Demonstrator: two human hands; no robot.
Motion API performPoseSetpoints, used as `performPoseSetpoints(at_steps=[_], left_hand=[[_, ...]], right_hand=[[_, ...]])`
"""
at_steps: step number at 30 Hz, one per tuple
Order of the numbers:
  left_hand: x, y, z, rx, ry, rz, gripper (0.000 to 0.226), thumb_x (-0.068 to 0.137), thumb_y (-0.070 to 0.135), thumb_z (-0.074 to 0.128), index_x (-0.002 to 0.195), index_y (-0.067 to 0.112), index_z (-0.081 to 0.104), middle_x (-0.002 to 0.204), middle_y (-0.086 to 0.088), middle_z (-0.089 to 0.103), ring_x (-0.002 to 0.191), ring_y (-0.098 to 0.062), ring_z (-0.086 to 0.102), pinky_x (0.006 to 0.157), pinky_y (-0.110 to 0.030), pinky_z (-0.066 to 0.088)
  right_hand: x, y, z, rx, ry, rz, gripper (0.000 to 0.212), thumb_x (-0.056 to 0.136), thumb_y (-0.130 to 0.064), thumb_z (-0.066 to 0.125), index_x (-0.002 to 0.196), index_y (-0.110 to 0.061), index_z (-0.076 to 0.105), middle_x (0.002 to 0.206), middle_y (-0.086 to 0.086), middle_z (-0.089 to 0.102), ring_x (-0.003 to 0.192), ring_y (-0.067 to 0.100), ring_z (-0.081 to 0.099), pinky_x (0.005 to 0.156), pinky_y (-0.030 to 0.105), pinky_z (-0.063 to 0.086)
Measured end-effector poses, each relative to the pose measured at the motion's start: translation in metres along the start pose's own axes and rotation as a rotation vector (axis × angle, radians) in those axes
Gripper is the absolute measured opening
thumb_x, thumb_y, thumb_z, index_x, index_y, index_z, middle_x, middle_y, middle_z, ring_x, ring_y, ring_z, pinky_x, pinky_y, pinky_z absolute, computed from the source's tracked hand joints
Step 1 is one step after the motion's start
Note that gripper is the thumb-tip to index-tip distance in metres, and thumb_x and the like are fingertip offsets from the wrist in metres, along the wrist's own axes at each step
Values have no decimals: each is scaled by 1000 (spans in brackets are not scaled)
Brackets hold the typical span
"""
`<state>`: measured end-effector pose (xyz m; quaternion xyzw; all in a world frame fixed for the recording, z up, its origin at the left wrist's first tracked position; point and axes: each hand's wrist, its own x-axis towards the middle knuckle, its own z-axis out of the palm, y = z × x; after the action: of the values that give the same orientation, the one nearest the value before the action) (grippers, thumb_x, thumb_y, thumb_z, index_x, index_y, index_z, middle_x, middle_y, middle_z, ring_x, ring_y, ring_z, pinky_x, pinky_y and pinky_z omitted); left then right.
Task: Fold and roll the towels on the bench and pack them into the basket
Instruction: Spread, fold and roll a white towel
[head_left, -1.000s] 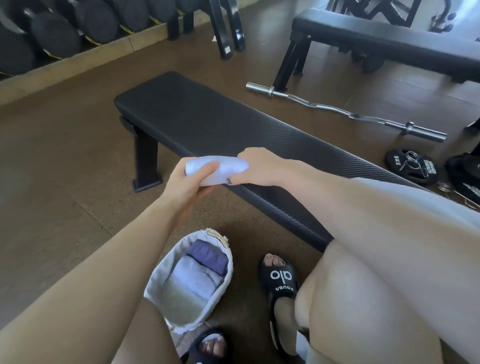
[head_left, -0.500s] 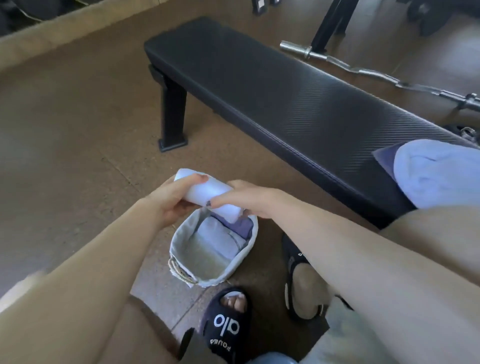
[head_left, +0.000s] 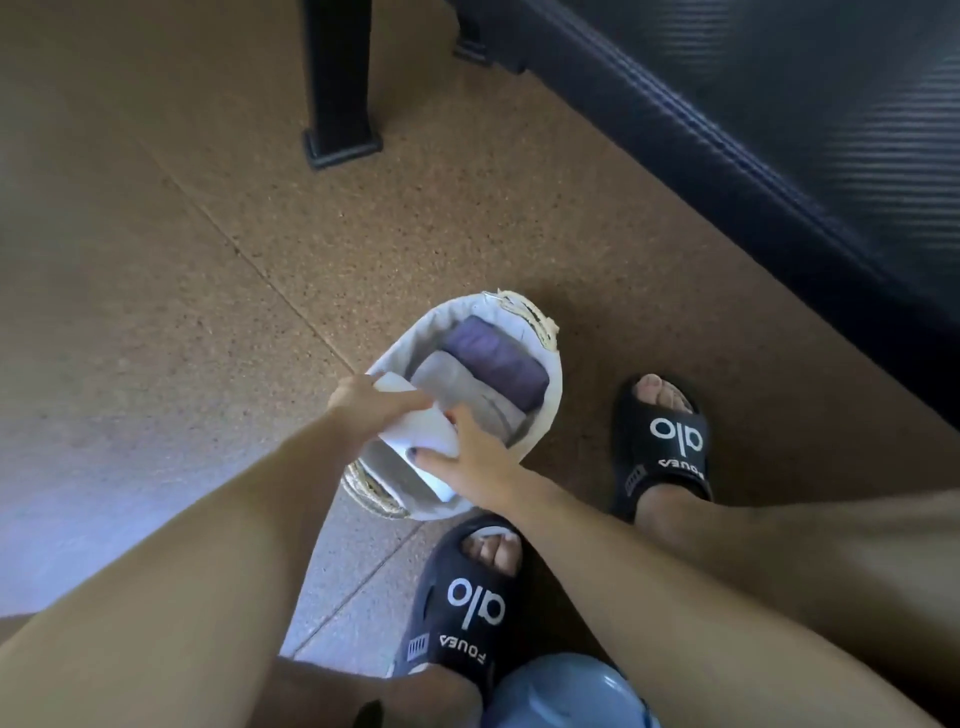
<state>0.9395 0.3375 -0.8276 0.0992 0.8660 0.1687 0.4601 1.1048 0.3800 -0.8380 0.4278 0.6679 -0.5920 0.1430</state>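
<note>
- The left hand (head_left: 371, 410) grips the far end of a rolled white towel (head_left: 421, 434), fingers curled over its top so the roll cannot spring open.
- The right hand (head_left: 470, 462) clasps the near end, thumb pressed along the side; with an end in each hand the roll keeps its tight shape as it enters the basket.
- The lined woven basket (head_left: 551, 405) sits on the cork floor (head_left: 208, 260) just beside the black slide sandals (head_left: 657, 444), within easy reach of the seated person.
- The white towel lies at the basket's near side, partly inside the liner, touching a grey rolled towel (head_left: 460, 387).
- A purple rolled towel (head_left: 493, 356) lies beyond the grey one; the rolls run parallel, probably to leave room for more.
- The white roll seems aimed at the free gap along the near wall.
- The padded black surface (head_left: 779, 104) crosses the upper right; no towels show on the part in view.
</note>
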Motion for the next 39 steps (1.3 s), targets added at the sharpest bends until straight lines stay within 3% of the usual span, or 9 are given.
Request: performPoseSetpoints(at_steps=[3, 6, 12, 20, 26, 30, 32, 35, 39], left_hand=[[7, -4, 10, 299, 146, 70, 83, 71, 56, 81, 137, 14, 55, 123, -12, 62, 112, -28, 62, 79, -30, 47], [10, -12, 20, 327, 139, 147, 61, 76, 55, 78, 122, 18, 64, 99, -4, 64, 94, -24, 63, 72, -29, 44], [26, -19, 33, 645, 228, 462, 27, 101, 29, 51, 117, 7, 55, 102, -17, 67, 98, -37, 64, 75, -39, 44], [7, -27, 28, 1015, 299, 835, 25, 74, 21, 67, 96, 13, 61, 95, -8, 57, 84, -29, 60, 68, -39, 50], [12, -32, 31, 968, 97, 685, 35, 89, 19, 60, 123, 17, 53, 123, -5, 48, 111, -26, 48, 82, -35, 42], [22, -32, 35, 1049, 93, 668, 31, 98, 21, 55, 128, 20, 51, 128, -2, 47, 116, -21, 48, 96, -28, 39], [24, -29, 38, 1081, 68, 621, 31, 101, 26, 52, 131, 23, 48, 133, 1, 44, 123, -19, 46, 96, -28, 40], [25, -18, 38, 1146, 0, 570, 34, 100, 30, 53, 133, 24, 48, 135, 0, 43, 127, -22, 46, 100, -36, 45], [14, 8, 36, 1252, -144, 589, 37, 100, 30, 53, 132, 14, 50, 130, -9, 53, 118, -26, 57, 97, -37, 47]], right_hand=[[13, 3, 10, -189, -27, -3, 72, 96, -47, 55, 155, -23, 20, 145, 14, 48, 131, 36, 48, 100, 40, 41], [22, 1, 12, -309, -45, -14, 74, 98, -43, 53, 157, -18, 16, 149, 15, 46, 137, 36, 43, 106, 42, 39], [37, 7, 20, -409, -124, 54, 56, 100, -39, 50, 146, -11, 35, 140, 19, 55, 130, 36, 51, 102, 41, 41], [56, 13, 27, -196, -54, 95, 44, 101, -35, 51, 136, -9, 45, 129, 16, 61, 119, 36, 58, 96, 42, 48], [58, 15, 36, -462, -29, 122, 49, 100, -42, 47, 142, -17, 46, 138, 13, 54, 129, 31, 51, 105, 41, 42], [51, 12, 39, -737, 125, 45, 47, 101, -47, 45, 131, -12, 54, 127, 8, 62, 118, 26, 58, 94, 36, 43], [46, 13, 43, -790, 250, -6, 46, 95, -47, 57, 121, -9, 60, 114, 10, 67, 106, 26, 63, 85, 34, 46], [35, 15, 42, -866, 271, -66, 50, 51, -45, 91, 77, -7, 72, 65, 9, 65, 61, 25, 63, 56, 28, 46], [14, 1, 20, -954, 294, -145, 35, 46, -24, 89, 72, -14, 68, 61, 4, 59, 57, 23, 60, 52, 26, 42]])
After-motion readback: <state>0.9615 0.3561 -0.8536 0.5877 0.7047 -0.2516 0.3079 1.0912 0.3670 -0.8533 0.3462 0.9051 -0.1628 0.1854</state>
